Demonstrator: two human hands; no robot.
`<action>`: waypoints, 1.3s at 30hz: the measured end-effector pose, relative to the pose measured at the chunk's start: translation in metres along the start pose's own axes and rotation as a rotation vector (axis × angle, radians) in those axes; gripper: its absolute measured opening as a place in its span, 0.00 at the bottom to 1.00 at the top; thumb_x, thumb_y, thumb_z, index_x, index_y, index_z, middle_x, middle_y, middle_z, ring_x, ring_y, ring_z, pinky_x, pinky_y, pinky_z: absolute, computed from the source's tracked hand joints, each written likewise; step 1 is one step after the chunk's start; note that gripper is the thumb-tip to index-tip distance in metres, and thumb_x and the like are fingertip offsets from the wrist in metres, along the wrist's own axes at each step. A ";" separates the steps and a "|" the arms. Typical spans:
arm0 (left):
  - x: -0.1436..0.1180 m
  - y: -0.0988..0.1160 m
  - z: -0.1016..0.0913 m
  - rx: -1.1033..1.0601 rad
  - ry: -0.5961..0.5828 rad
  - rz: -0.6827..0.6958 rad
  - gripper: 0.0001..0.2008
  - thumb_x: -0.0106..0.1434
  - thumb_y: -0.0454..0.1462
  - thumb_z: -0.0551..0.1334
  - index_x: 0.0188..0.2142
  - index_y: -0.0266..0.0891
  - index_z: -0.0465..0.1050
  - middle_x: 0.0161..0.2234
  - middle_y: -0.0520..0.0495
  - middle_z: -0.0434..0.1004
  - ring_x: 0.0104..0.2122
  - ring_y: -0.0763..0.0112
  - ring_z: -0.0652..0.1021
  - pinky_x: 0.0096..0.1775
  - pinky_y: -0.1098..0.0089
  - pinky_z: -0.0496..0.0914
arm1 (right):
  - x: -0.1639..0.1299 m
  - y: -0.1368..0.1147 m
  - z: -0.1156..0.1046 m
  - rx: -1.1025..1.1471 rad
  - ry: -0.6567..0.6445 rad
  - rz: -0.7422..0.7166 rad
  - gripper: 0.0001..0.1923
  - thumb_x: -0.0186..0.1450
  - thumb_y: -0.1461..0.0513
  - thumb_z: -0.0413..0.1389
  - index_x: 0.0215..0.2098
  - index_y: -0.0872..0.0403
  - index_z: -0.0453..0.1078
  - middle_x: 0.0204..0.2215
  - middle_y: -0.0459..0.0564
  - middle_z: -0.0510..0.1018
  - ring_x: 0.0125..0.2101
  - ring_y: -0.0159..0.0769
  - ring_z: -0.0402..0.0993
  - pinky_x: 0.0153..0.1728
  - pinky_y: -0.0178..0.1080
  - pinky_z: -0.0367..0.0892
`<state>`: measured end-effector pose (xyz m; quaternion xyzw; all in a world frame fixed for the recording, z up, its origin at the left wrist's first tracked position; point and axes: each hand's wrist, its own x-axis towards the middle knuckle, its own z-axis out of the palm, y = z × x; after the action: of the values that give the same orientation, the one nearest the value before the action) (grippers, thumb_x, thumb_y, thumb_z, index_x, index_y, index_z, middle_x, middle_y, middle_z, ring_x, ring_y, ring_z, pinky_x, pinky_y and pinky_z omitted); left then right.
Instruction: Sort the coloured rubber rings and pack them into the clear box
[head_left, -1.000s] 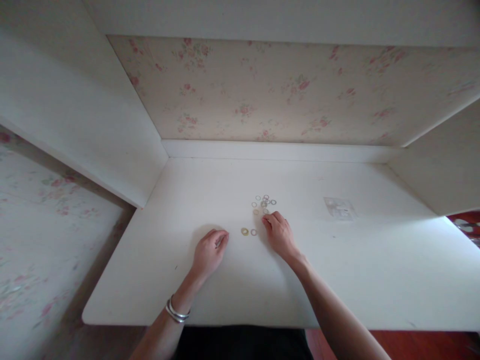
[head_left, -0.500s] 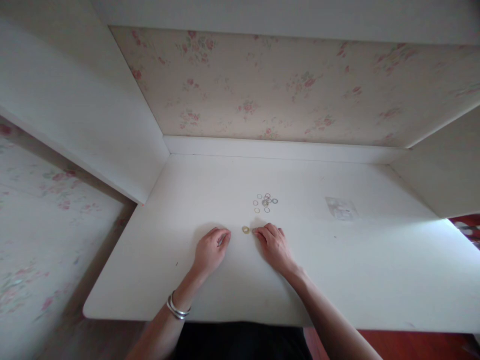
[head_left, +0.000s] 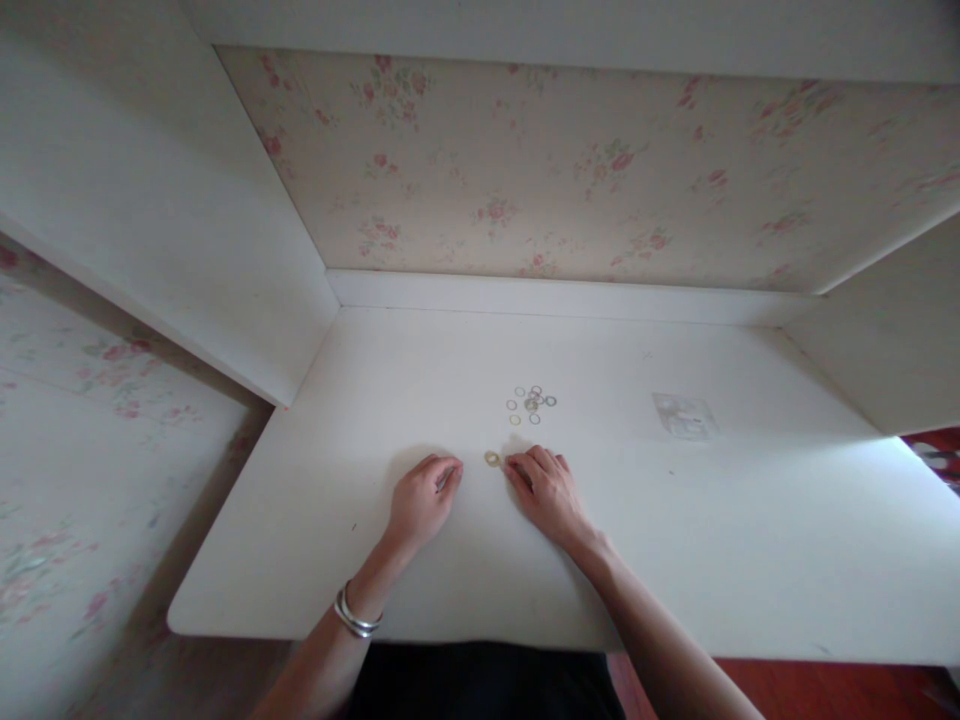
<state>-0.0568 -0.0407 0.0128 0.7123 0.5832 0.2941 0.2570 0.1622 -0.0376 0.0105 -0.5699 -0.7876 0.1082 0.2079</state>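
Note:
My left hand (head_left: pixel 426 497) rests on the white desk with its thumb and fingers curled together; whether anything is between them I cannot make out. A small heap of gold-coloured rings (head_left: pixel 492 459) lies between my two hands, closer to the right one. My right hand (head_left: pixel 546 492) has its thumb and forefinger pinched just beside that heap, and anything at the fingertips is too small to tell. Beyond the right hand, several thin rings (head_left: pixel 532 404) lie scattered and partly overlapping, mostly silvery.
A clear plastic bag (head_left: pixel 684 416) lies flat on the desk (head_left: pixel 750 540) to the right. Side panels and a flowered back wall (head_left: pixel 525 180) enclose the desk. Two tiny dark specks are on its surface.
My right hand's fingertips have shifted very slightly left, nearer the gold-coloured rings. My left hand stays where it was.

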 end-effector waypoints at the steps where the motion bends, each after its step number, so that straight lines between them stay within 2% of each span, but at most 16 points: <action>1: 0.000 0.000 0.000 -0.003 -0.001 0.001 0.10 0.66 0.40 0.55 0.38 0.42 0.74 0.35 0.50 0.78 0.32 0.72 0.76 0.36 0.73 0.69 | 0.000 0.000 0.000 -0.003 0.002 -0.004 0.13 0.70 0.57 0.47 0.39 0.51 0.72 0.34 0.49 0.74 0.35 0.35 0.67 0.39 0.38 0.55; 18: -0.001 0.000 0.001 0.016 -0.008 -0.020 0.10 0.66 0.40 0.54 0.37 0.43 0.74 0.34 0.51 0.77 0.31 0.73 0.75 0.35 0.73 0.67 | 0.001 -0.001 0.003 -0.031 0.026 -0.039 0.12 0.70 0.59 0.47 0.40 0.50 0.73 0.32 0.49 0.74 0.33 0.35 0.67 0.37 0.38 0.56; 21: -0.001 0.001 0.001 0.007 -0.011 -0.028 0.10 0.66 0.40 0.55 0.37 0.43 0.74 0.34 0.51 0.77 0.31 0.73 0.74 0.35 0.73 0.67 | 0.000 0.001 0.003 0.023 0.052 -0.035 0.12 0.69 0.59 0.48 0.40 0.50 0.73 0.32 0.49 0.74 0.34 0.35 0.68 0.37 0.38 0.58; 25: 0.004 0.003 -0.002 -0.044 -0.046 -0.042 0.11 0.65 0.41 0.55 0.37 0.41 0.75 0.32 0.51 0.76 0.29 0.74 0.73 0.34 0.73 0.66 | -0.004 0.005 0.003 0.205 0.138 0.030 0.12 0.69 0.59 0.48 0.39 0.52 0.73 0.32 0.50 0.73 0.33 0.34 0.68 0.37 0.36 0.61; 28: 0.016 0.008 -0.004 -0.067 -0.068 -0.023 0.12 0.65 0.41 0.55 0.37 0.40 0.75 0.30 0.50 0.75 0.27 0.74 0.72 0.32 0.73 0.66 | -0.009 0.009 0.002 0.341 0.229 0.155 0.12 0.68 0.58 0.48 0.38 0.53 0.72 0.31 0.49 0.72 0.31 0.32 0.68 0.34 0.34 0.63; 32: 0.044 0.026 0.000 -0.009 -0.113 0.098 0.11 0.65 0.41 0.56 0.38 0.39 0.75 0.30 0.50 0.74 0.28 0.74 0.72 0.33 0.73 0.66 | -0.014 0.015 0.000 0.427 0.334 0.320 0.13 0.67 0.55 0.49 0.36 0.53 0.73 0.28 0.46 0.70 0.25 0.29 0.66 0.28 0.33 0.61; 39: 0.099 0.067 0.030 0.288 -0.235 0.276 0.12 0.67 0.39 0.53 0.42 0.45 0.74 0.41 0.49 0.75 0.36 0.71 0.75 0.39 0.72 0.68 | -0.024 0.022 -0.005 0.472 0.358 0.397 0.14 0.66 0.54 0.50 0.35 0.53 0.74 0.23 0.43 0.65 0.22 0.28 0.61 0.25 0.33 0.57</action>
<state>0.0251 0.0432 0.0509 0.8440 0.4822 0.1553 0.1760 0.1898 -0.0539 0.0014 -0.6578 -0.5660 0.2240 0.4435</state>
